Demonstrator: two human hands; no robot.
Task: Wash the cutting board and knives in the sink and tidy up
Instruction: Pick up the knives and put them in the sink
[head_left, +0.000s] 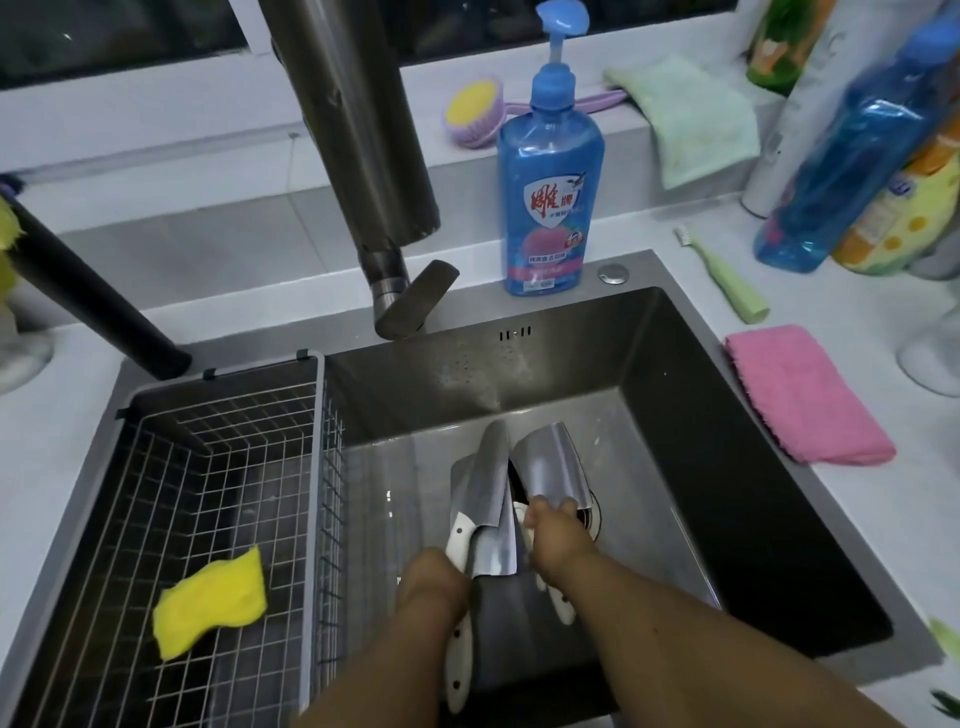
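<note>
Gripping shiny steel knives (493, 499): left hand (434, 582), right hand (553, 525); matte sink (675, 415).

both hands (434, 579) (553, 525) hold white-handled knives (493, 499) low in the sink (691, 415).

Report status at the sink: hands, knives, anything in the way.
Left hand grips a white knife handle. Right hand holds the cleaver blade. Knives bunched over the drain in the sink. Nothing in the way.
</note>
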